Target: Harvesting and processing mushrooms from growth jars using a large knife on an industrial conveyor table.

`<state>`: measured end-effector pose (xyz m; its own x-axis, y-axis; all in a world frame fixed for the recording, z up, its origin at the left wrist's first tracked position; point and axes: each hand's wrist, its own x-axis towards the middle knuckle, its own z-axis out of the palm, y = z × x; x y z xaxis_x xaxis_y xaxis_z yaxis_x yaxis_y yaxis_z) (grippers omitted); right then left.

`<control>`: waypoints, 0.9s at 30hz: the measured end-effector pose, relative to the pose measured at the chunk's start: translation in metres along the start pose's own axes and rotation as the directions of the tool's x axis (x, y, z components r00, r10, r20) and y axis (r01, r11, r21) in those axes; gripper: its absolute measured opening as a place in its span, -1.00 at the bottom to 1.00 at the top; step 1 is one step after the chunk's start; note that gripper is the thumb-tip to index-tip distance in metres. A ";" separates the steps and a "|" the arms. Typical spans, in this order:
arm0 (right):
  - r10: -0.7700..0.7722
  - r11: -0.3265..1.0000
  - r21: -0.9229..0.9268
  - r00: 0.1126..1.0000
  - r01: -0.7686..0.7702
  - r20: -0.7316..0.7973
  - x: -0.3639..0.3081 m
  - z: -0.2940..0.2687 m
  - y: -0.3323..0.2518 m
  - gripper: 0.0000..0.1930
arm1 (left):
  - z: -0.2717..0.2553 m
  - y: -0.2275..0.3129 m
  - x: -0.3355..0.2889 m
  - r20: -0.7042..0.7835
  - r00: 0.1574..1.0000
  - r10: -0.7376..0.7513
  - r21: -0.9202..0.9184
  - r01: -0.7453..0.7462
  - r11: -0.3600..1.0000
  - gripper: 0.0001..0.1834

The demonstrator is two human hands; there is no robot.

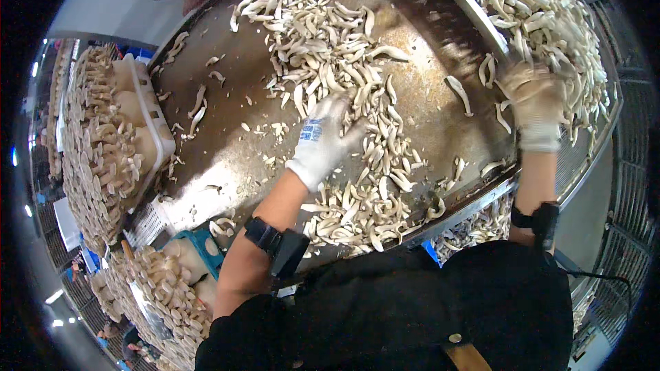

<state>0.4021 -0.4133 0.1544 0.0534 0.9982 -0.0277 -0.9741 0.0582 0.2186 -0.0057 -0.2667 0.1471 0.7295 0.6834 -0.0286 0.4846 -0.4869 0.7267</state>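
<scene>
"Two gloved hands among the mushrooms. How far along does it look?"

"Partway, I'd judge. A big heap of mushrooms point(550, 10) lies at the right, past the metal rim point(474, 7), but plenty of loose mushrooms point(330, 48) are left, strewn down the middle of the table point(234, 106). On the left, whole clusters point(103, 144) stand uncut by a white plastic tub point(165, 139)."

"And the fingers?"

"On the left hand point(322, 139) they're spread, thumb apart, against the loose pile, with no firm hold that I can see. The right hand point(535, 99) is at the heap's edge, too blurred to tell whether it grips anything."

"What are the textures like?"

"Loose ones are slim, pale, curved and smooth; the clusters are bumpy and tightly packed. The table looks brown, damp and shiny, with broken crumbs scattered about. Both gloves are white cloth."
</scene>
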 end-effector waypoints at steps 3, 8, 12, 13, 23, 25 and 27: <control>-0.509 -0.826 -0.496 0.735 -0.269 0.449 0.036 -0.088 0.088 -0.60 | 0.017 -0.018 0.019 -0.063 0.996 0.059 0.291 -0.038 0.956 -0.39; -0.324 -0.908 -0.271 0.945 -0.321 -0.033 0.053 -0.099 0.117 -0.65 | 0.031 -0.030 0.034 0.263 0.961 -0.087 0.490 -0.055 0.870 -0.61; -0.201 -0.953 -0.263 0.963 -0.149 0.181 0.128 -0.080 0.147 -0.74 | 0.018 -0.005 -0.006 0.383 0.919 -0.093 0.407 -0.077 0.910 -0.62; -0.098 -0.979 -0.195 0.977 -0.061 0.189 0.144 -0.093 0.146 -0.73 | 0.020 -0.008 -0.014 0.327 0.942 -0.081 0.304 -0.023 0.952 -0.62; -0.188 -0.864 -0.385 0.917 -0.325 -0.351 0.135 -0.077 0.231 -0.61 | -0.009 -0.055 -0.006 0.046 0.915 -0.400 -0.379 0.387 0.841 -0.67; -0.171 -0.943 -0.225 0.935 -0.247 -0.310 0.127 -0.099 0.240 -0.68 | 0.003 -0.049 0.011 0.018 0.995 -0.094 0.025 0.094 0.995 -0.62; -0.179 -0.940 -0.233 0.940 -0.251 -0.290 0.120 -0.108 0.248 -0.70 | 0.030 -0.045 0.019 0.078 0.962 -0.261 0.230 0.237 0.944 -0.57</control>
<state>0.1435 -0.2809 0.0996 0.1608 0.9238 -0.3475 0.8505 -0.3083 -0.4261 0.0010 -0.2480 0.0928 0.6135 0.7419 -0.2706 0.7412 -0.4227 0.5215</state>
